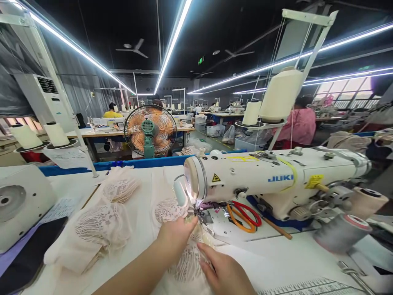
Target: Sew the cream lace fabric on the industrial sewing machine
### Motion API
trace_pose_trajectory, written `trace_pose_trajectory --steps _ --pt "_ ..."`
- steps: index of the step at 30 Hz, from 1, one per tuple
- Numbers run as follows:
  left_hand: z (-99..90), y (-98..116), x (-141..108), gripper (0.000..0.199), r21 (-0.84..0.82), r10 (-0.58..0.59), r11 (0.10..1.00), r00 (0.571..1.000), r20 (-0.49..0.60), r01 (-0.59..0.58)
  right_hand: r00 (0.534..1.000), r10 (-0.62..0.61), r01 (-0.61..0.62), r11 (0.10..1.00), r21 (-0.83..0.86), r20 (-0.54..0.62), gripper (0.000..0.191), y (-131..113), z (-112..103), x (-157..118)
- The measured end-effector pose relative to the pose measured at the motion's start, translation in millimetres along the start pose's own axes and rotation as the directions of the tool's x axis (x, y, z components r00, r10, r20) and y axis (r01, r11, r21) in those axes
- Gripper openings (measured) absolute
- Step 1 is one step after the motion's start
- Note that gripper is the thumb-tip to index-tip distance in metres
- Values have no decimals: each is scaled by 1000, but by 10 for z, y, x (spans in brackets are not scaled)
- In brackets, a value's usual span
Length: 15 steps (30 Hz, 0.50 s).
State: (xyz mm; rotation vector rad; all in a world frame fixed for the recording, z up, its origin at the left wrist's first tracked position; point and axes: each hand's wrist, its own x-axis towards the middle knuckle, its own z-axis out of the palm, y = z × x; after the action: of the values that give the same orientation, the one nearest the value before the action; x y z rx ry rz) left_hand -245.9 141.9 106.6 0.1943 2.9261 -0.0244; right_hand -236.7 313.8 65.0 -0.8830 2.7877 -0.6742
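A beige lace garment piece [187, 266] lies across the bed of a white sewing machine [233, 176], part of it running up beside the needle area. My left hand [176, 235] presses on the fabric just in front of the presser foot, thumb and fingers closed on it. Nearer to me, my right hand [222, 266] pinches the right edge of the same piece between thumb and fingers. The machine's lamp lights the needle area, which my left hand partly hides. To the left rests a stack of similar beige lace pieces [104, 221].
Scissors with orange and red handles [245, 217] lie under the machine arm. Thread cones [342, 231] stand at right, and a measuring tape [307, 287] lies at the front edge. A dark phone-like object [33, 250] sits at left. Beyond the table is a fan [150, 131].
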Motion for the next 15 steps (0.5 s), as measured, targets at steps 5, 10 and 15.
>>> trace_pose_trajectory --steps 5,10,15 --pt "-37 60 28 91 92 10 996 997 71 -17 998 34 -30 996 -80 50 46 0 -66 17" --pt "-72 78 102 81 87 -2 996 998 65 -4 995 58 -47 990 -135 79 50 52 -131 94" --pt "-98 83 155 72 68 -5 998 998 68 1 980 91 -74 992 -104 177 61 45 -227 181"
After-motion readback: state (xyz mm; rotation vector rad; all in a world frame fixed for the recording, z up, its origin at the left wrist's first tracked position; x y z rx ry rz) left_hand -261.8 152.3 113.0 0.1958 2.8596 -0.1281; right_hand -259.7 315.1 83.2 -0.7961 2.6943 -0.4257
